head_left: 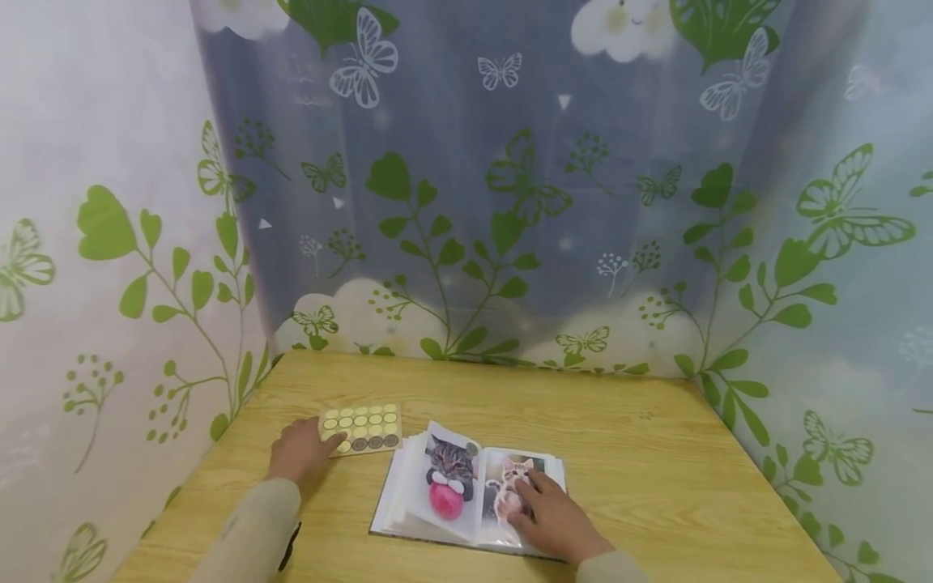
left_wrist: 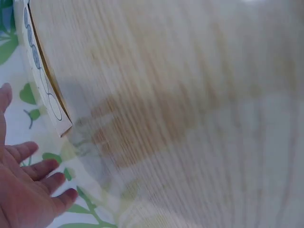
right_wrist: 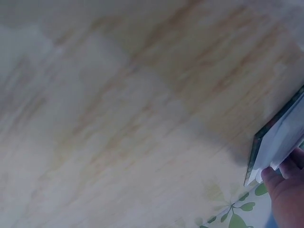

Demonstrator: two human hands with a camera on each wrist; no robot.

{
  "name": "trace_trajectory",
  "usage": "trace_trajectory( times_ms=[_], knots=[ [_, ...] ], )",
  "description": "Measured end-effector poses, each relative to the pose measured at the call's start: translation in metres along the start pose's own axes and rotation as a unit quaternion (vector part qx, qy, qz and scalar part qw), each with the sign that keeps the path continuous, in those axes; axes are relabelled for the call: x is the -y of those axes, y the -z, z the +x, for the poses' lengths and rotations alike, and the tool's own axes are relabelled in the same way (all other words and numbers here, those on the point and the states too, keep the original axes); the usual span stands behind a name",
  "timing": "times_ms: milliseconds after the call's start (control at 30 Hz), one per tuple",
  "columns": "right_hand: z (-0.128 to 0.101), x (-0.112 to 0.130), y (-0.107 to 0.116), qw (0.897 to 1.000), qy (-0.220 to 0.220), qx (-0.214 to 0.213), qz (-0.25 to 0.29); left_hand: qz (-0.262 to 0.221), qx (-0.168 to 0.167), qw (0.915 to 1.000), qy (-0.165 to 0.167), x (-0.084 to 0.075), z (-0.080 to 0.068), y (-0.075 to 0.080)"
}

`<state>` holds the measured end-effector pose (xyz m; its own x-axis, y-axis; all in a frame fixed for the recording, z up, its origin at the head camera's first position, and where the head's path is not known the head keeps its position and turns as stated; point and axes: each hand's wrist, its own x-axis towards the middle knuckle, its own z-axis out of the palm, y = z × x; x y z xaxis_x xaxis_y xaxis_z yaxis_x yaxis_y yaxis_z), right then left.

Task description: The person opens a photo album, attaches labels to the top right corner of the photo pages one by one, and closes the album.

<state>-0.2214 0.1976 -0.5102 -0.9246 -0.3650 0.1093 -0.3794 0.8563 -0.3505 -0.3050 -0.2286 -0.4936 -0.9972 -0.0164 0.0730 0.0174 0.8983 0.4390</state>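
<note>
My right hand (head_left: 555, 518) lies flat w/ fingers straight on the photo album (head_left: 466, 494), pinning its right page open, mid-table (head_left: 641, 453); left hand (head_left: 300, 448), fingers relaxed, touches the sticker sheet (head_left: 360, 427) just left of the album, steadying it

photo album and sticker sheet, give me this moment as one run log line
left hand: touches sticker sheet | right hand: rests flat on photo album, open at cat photos | surface: wooden table
</note>
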Motion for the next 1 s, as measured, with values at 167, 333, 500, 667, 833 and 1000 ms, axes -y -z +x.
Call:
trace_trajectory(
  times_ms=[167,333,500,667,833,1000],
  knots=[
    [0.000,0.000,-0.001,1.000,0.009,0.002,0.001,0.040,-0.005,0.9985,0.036,0.007,0.003,-0.003],
    [-0.001,-0.001,-0.002,0.999,0.028,-0.018,-0.011,0.062,0.000,0.9953,0.074,0.008,0.004,-0.007],
    [-0.002,-0.002,-0.001,1.000,0.021,-0.015,-0.007,0.069,0.005,0.9926,0.099,0.002,0.006,-0.013],
    [-0.001,0.000,0.000,1.000,0.010,-0.003,-0.007,0.075,-0.007,0.9915,0.106,-0.003,0.005,-0.016],
    [0.000,0.000,-0.001,1.000,-0.006,0.012,-0.015,0.066,-0.013,0.9930,0.097,-0.003,0.004,-0.018],
    [0.001,0.000,0.000,1.000,-0.012,0.018,-0.016,0.061,-0.012,0.9927,0.104,-0.003,0.005,-0.017]
  ],
)
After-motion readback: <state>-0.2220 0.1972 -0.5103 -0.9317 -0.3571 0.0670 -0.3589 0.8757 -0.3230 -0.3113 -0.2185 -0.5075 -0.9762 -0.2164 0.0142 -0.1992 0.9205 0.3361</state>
